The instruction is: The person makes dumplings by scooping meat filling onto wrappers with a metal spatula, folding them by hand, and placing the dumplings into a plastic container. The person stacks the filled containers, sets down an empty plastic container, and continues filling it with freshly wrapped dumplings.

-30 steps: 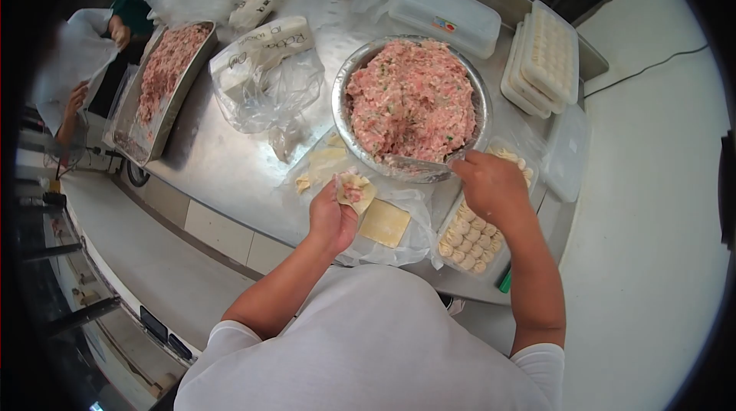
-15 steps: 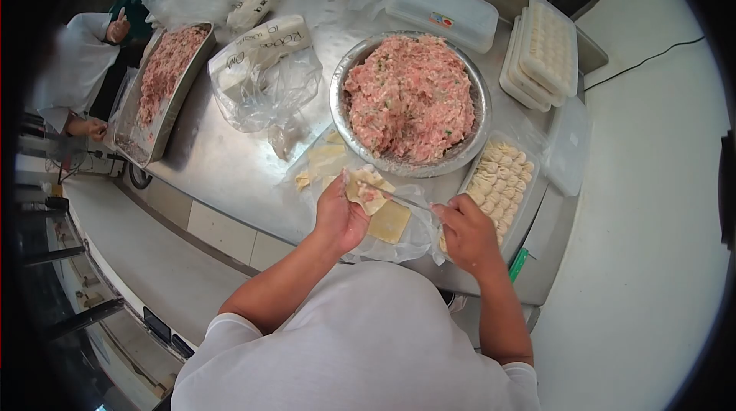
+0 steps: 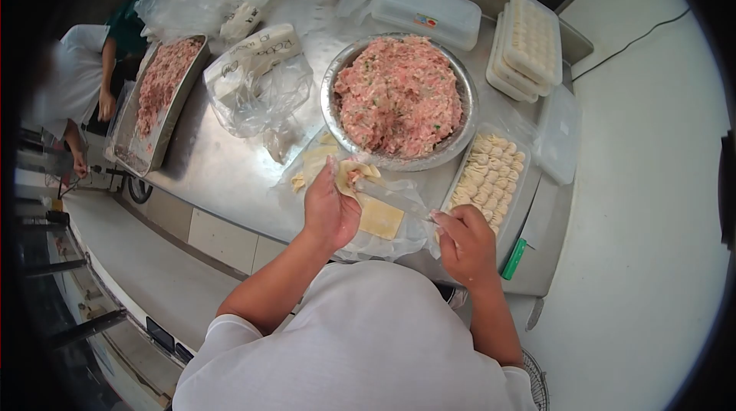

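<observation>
Near the bowl, the left hand cups a filled wrapper; the right hand pinches a flat tool.

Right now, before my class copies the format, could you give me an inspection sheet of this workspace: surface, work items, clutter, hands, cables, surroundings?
Surface: metal table, bare patches shining.
Work items: bowl heaped with meat filling; flat wrapper; rows of dumplings.
Clutter: plastic bag; stacked containers; green-handled tool near the table's edge.
Hands: left hand holds a wrapper with filling; right hand grips a blurred flat tool.
Cables: dark cable against the pale surface at picture right.
Surroundings: another person beside a meat tray.
</observation>
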`<action>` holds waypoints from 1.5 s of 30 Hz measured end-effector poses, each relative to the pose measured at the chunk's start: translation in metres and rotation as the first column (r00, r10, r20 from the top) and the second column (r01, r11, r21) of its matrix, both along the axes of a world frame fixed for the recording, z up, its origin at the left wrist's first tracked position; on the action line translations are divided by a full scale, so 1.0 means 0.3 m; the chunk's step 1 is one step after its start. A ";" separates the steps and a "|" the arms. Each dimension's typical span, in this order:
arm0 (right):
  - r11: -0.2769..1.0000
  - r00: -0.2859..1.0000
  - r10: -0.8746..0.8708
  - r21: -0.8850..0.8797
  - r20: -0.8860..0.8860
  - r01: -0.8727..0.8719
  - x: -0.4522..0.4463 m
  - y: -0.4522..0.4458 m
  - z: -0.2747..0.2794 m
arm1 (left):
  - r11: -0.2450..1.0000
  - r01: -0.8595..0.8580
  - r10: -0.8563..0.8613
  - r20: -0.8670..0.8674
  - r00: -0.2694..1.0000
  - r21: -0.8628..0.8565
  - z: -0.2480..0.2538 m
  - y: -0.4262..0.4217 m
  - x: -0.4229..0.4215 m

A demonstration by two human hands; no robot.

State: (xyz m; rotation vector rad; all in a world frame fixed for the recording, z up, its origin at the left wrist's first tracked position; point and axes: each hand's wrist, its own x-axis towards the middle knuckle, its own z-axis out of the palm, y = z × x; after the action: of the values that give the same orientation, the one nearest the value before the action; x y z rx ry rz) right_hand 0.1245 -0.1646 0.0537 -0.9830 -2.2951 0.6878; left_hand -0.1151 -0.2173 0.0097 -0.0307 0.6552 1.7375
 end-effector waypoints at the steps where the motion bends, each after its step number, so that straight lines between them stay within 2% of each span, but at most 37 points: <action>1: 0.994 0.999 0.005 0.111 0.038 -0.009 -0.018 0.008 -0.016 | 1.000 0.008 -0.008 -0.002 1.000 0.006 0.009 0.009 0.013; 2: 0.976 0.997 0.006 0.219 0.076 -0.023 -0.026 0.011 -0.031 | 1.000 -0.009 0.009 0.019 1.000 -0.009 0.023 0.018 0.032; 3: 0.975 0.997 -0.001 0.223 0.072 -0.015 -0.023 0.007 -0.044 | 0.999 -0.025 0.026 0.039 0.999 -0.026 0.041 0.023 0.043; 7: 0.990 1.000 -0.004 0.140 -0.001 0.004 -0.013 -0.002 -0.014 | 0.992 0.071 -0.076 0.054 0.996 0.100 0.093 0.002 0.019; 9: 0.993 0.998 -0.032 0.111 -0.048 0.037 0.004 -0.024 0.047 | 0.954 0.114 -0.146 0.097 0.984 0.277 0.141 -0.011 0.007; 10: 0.998 0.996 -0.051 0.043 -0.074 0.054 0.020 -0.040 0.079 | 0.949 0.148 -0.180 0.095 0.979 0.280 0.104 -0.012 0.011; 11: 0.998 0.994 -0.056 -0.026 -0.099 0.054 0.026 -0.046 0.094 | 0.960 0.256 -0.211 -0.300 0.930 0.118 0.030 -0.023 0.010; 12: 0.997 0.993 -0.075 -0.026 -0.096 0.073 0.033 -0.050 0.082 | 0.955 0.289 -0.265 -0.637 0.724 -0.069 0.036 -0.015 0.025; 13: 0.998 0.997 -0.041 -0.041 -0.068 0.038 0.041 -0.053 0.058 | 0.949 0.306 -0.281 -0.632 0.722 -0.072 0.046 -0.013 0.032; 14: 0.998 0.999 -0.004 -0.057 -0.041 0.001 0.051 -0.056 0.045 | 0.941 0.304 -0.271 -0.866 0.420 -0.146 0.065 -0.011 0.033; 15: 0.998 0.999 -0.017 -0.061 -0.039 0.015 0.065 -0.057 0.054 | 0.939 0.274 -0.232 -0.971 0.052 -0.210 0.093 -0.001 0.038; 16: 1.000 0.999 -0.004 -0.026 0.053 0.005 0.082 -0.053 0.074 | 0.935 0.285 -0.235 -0.971 0.048 -0.212 0.092 0.013 0.041; 17: 1.000 0.989 0.005 0.005 0.145 -0.006 0.101 -0.051 0.091 | 0.905 0.333 -0.270 -0.962 -0.034 -0.266 0.090 0.024 0.045; 18: 1.000 0.989 -0.009 -0.001 0.146 0.010 0.127 -0.048 0.103 | 0.869 0.376 -0.300 -0.947 -0.117 -0.322 0.088 0.030 0.054; 19: 1.000 0.983 -0.001 -0.030 0.186 0.007 0.158 -0.042 0.114 | 0.861 0.391 -0.302 -0.945 -0.122 -0.326 0.070 0.037 0.065; 21: 0.998 0.975 -0.007 -0.061 0.223 0.021 0.219 -0.037 0.128 | 0.900 0.366 -0.127 -0.945 -0.301 -0.238 0.027 0.056 0.090; 22: 0.992 0.983 -0.073 -0.092 0.170 0.090 0.250 -0.036 0.132 | 0.894 0.378 -0.126 -0.944 -0.304 -0.241 0.022 0.073 0.096; 23: 0.980 0.983 -0.139 -0.128 0.119 0.154 0.267 -0.038 0.132 | 0.865 0.385 -0.307 -0.946 -0.103 -0.322 0.021 0.097 0.102; 24: 0.978 0.982 -0.149 -0.132 0.118 0.164 0.273 -0.037 0.124 | 0.824 0.406 -0.471 -0.876 0.102 -0.396 0.020 0.117 0.111; 25: 0.953 0.977 -0.206 -0.214 0.055 0.213 0.277 -0.033 0.110 | 0.818 0.413 -0.476 -0.874 0.097 -0.400 0.017 0.132 0.129; 26: 0.920 0.964 -0.267 -0.299 -0.005 0.254 0.282 -0.033 0.091 | 0.838 0.404 -0.460 -0.873 0.162 -0.367 0.015 0.144 0.154; 27: 0.917 0.961 -0.275 -0.303 -0.007 0.260 0.277 -0.043 0.041 | 0.858 0.390 -0.441 -0.869 0.225 -0.334 0.015 0.157 0.183; 28: 0.841 0.939 -0.326 -0.486 -0.105 0.238 0.256 -0.062 -0.031 | 0.854 0.396 -0.444 -0.869 0.217 -0.337 0.013 0.170 0.223; 29: 0.739 0.900 -0.392 -0.648 -0.193 0.182 0.227 -0.077 -0.071 | 0.857 0.442 -0.433 -0.835 0.339 -0.265 0.008 0.182 0.275; 30: 0.736 0.894 -0.402 -0.651 -0.199 0.186 0.177 -0.085 -0.076 | 0.858 0.478 -0.425 -0.783 0.455 -0.188 0.002 0.192 0.328; 31: 0.685 0.784 -0.478 -0.727 -0.396 0.051 0.116 -0.091 -0.081 | 0.858 0.503 -0.419 -0.714 0.562 -0.108 0.002 0.200 0.370; 32: 0.642 0.621 -0.556 -0.760 -0.553 -0.101 0.088 -0.089 -0.086 | 0.851 0.512 -0.427 -0.718 0.550 -0.113 0.011 0.201 0.404; 33: 0.641 0.608 -0.567 -0.761 -0.556 -0.099 0.091 -0.082 -0.109 | 0.810 0.573 -0.509 -0.636 0.580 -0.127 0.034 0.194 0.436; 34: 0.572 0.472 -0.658 -0.797 -0.587 -0.195 0.094 -0.073 -0.145 | 0.763 0.633 -0.590 -0.545 0.596 -0.134 0.046 0.197 0.453; 35: 0.510 0.324 -0.741 -0.807 -0.589 -0.298 0.097 -0.063 -0.169 | 0.750 0.646 -0.604 -0.547 0.579 -0.143 0.045 0.219 0.446; 36: 0.551 0.270 -0.751 -0.797 -0.603 -0.248 0.106 -0.055 -0.172 | 0.753 0.648 -0.416 -0.845 0.336 -0.114 0.044 0.247 0.428; 37: 0.549 0.253 -0.759 -0.799 -0.600 -0.245 0.126 -0.041 -0.171 | 0.747 0.660 -0.143 -0.989 0.042 -0.080 0.041 0.267 0.418; 39: 0.566 0.419 -0.685 -0.798 -0.595 -0.208 0.169 -0.003 -0.156 | 0.705 0.704 -0.174 -0.983 0.052 -0.087 0.014 0.289 0.420; 41: 0.548 0.416 -0.694 -0.806 -0.587 -0.224 0.158 0.024 -0.143 | 0.660 0.745 -0.208 -0.976 0.062 -0.093 -0.005 0.299 0.435; 43: 0.535 0.419 -0.697 -0.811 -0.582 -0.236 0.161 0.036 -0.151 | 0.657 0.753 -0.365 -0.891 0.269 -0.042 0.007 0.310 0.476; 44: 0.539 0.402 -0.701 -0.807 -0.588 -0.240 0.165 0.041 -0.163 | 0.702 0.711 -0.349 -0.889 0.296 -0.039 0.012 0.318 0.486; 45: 0.543 0.388 -0.705 -0.804 -0.594 -0.244 0.169 0.045 -0.173 | 0.696 0.717 -0.354 -0.888 0.292 -0.042 0.016 0.338 0.478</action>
State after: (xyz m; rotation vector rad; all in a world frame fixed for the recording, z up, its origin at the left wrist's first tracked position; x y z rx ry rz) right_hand 0.1753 -0.1511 0.0016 -0.9199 -0.6704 1.7037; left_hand 0.0283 -0.1160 0.0146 1.3096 0.8786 1.0232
